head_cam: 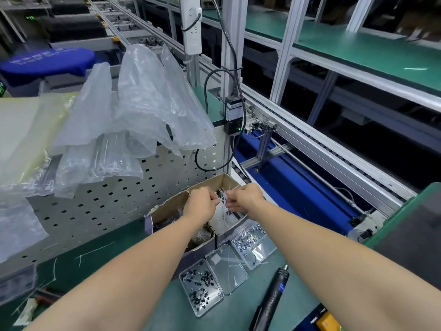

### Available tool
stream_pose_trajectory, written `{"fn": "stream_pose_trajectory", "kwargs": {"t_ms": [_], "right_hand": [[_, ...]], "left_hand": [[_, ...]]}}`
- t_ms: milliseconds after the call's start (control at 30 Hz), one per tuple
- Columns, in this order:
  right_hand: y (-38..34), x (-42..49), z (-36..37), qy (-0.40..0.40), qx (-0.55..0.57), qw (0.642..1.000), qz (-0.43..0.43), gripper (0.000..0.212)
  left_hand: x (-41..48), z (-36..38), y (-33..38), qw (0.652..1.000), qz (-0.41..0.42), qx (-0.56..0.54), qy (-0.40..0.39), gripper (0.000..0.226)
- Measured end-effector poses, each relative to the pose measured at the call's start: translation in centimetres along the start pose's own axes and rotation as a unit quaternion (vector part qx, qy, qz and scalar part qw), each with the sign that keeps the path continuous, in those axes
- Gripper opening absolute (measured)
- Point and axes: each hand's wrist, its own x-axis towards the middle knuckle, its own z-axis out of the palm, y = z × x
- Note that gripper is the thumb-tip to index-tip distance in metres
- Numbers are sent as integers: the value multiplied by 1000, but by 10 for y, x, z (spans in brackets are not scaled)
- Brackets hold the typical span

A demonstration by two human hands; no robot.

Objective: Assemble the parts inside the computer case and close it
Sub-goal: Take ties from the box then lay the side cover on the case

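Two grips (201,202) (245,196), white ties (223,199) between them

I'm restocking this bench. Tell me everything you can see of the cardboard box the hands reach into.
The cardboard box is brown, open-topped, its rim worn and torn, split by dividers into compartments. It stands on the green bench mat against the perforated metal panel. Dark small parts lie in the left section, pale strands in the right. The left hand and right hand are above it, pinching those strands.
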Motion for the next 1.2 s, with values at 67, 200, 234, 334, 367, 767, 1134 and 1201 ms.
{"fn": "stream_pose_trajectory", "kwargs": {"t_ms": [67,200,234,334,367,767,1134,1201], "right_hand": [[1,0,0,-32,35,999,12,27],[-3,-5,-5,-63,93,994,-7,19],[-6,-8,-9,-65,94,993,-19,16],[-19,-18,-31,-30,99,991,-83,15],[-25,-21,-43,0,96,989,-112,19],[-16,-137,-283,315,317,870,-207,7],[114,-289,-452,456,471,732,-186,16],[140,-307,-464,472,469,730,-157,15]], "left_hand": [[1,-2,0,999,15,41,-13,8],[6,-6,5,997,54,-43,-43,10],[8,-6,9,995,53,-77,-39,9],[9,-3,31,955,9,-290,-57,10],[8,-2,43,929,-4,-364,-75,13],[-75,102,292,745,74,-616,-245,20],[-269,239,450,761,127,-534,-347,12],[-288,259,455,790,144,-497,-329,14]]}}
